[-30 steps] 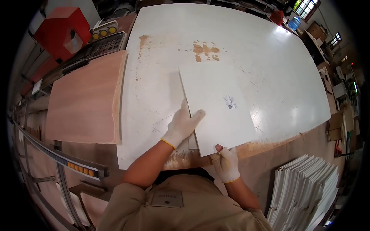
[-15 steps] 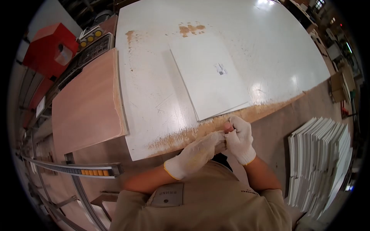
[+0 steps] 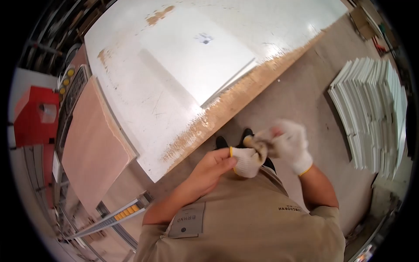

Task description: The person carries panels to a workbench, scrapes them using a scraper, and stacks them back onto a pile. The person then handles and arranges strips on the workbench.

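My left hand (image 3: 214, 169) is bare, its thumb and fingers pinching the yellow-edged cuff of a white knit glove (image 3: 247, 161). The glove hangs off the hand, in front of my shirt. My right hand (image 3: 291, 144), still in a white glove and blurred, has its fingers closed at the dirty finger end of the loose glove. White panels (image 3: 196, 56) with a printed label (image 3: 204, 38) lie on the big white table (image 3: 126, 118), away from both hands.
A tall stack of white panels (image 3: 371, 113) stands on the floor at the right. Left of the table are a pinkish board (image 3: 94, 144), a red machine part (image 3: 35, 115) and a metal rail with yellow rollers (image 3: 126, 212). My shoes (image 3: 221, 143) show below the table edge.
Both hands have left the panels and come together near my body. The glove has come off my left hand. The view has turned, shifting the table up and left.
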The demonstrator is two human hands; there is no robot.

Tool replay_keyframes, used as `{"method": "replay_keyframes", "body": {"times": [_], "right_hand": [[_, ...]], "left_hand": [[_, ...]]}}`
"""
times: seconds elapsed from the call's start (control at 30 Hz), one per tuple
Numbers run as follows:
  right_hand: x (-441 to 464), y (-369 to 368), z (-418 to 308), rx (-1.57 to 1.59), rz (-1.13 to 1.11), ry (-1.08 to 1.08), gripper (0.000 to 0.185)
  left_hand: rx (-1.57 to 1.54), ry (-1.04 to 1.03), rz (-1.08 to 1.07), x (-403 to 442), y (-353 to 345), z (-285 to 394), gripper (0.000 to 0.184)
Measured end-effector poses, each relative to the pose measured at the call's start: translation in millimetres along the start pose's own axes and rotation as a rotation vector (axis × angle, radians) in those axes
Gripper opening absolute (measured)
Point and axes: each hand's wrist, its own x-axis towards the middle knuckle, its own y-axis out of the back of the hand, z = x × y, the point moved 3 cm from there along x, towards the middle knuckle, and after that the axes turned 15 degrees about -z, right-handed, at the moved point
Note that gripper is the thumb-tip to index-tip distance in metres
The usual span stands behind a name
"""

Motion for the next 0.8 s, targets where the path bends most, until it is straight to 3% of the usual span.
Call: {"method": "replay_keyframes", "body": {"times": [0.03,0.07,0.1,0.13,0.17,0.23,0.27,0.3,0.33,0.4,0.53,0.63,0.8], "right_hand": [[2.7,-1.3,-14.6,0.201,-0.053,-0.051,0.002],[-8.6,-4.8,-18.1,-0.177,-0.236,0.045,0.004],[-17.8,2.3,-10.2,-0.116,-0.214,0.0,0.004],[-16.2,-0.6,-9.2,-0.064,-0.221,-0.033,0.008],[-35.2,13.5,-6.2,-0.044,-0.187,-0.072,0.008],[-41.5,20.1,-9.2,0.754,-0.168,-0.151,0.026],[-61.1,9.8,-6.5,1.191,-0.272,-0.017,0.046],[-67.1,15.0,-5.0,1.254,-0.317,-0.017,0.054],[-65.8,14.6,-10.6,1.302,-0.38,-0.024,0.062],[-89.3,38.6,5.7,1.394,-0.35,-0.016,0.067],[-125.8,68.9,33.3,1.459,-0.379,-0.091,0.071],[-148.2,88.2,58.5,1.552,-0.307,-0.1,0.071],[-158.3,100.0,70.6,1.629,-0.23,-0.091,0.071]], "left_hand": [[0.069,-0.026,0.074,6.0,1.3,5.4,0.031],[0.088,0.023,0.044,18.0,-1.5,6.0,0.031],[0.465,0.183,0.308,24.6,5.0,5.7,0.029],[1.018,0.047,0.336,30.9,0.7,15.2,0.03],[1.586,-0.074,0.531,37.1,-6.2,27.2,0.034],[1.583,-0.157,0.395,58.0,-15.3,20.4,0.034],[1.578,-0.229,0.247,75.4,-33.1,8.7,0.035],[1.493,-0.248,0.115,88.6,-42.0,0.2,0.033],[1.485,-0.245,0.116,87.0,-35.1,1.1,0.033],[1.647,-0.203,-0.111,107.0,-48.8,-15.3,0.032],[1.668,-0.292,-0.323,134.1,-60.3,-42.1,0.028],[1.651,-0.268,-0.226,153.7,-68.5,-57.2,0.027],[1.585,-0.262,-0.276,181.0,-91.0,-68.0,0.027]]}}
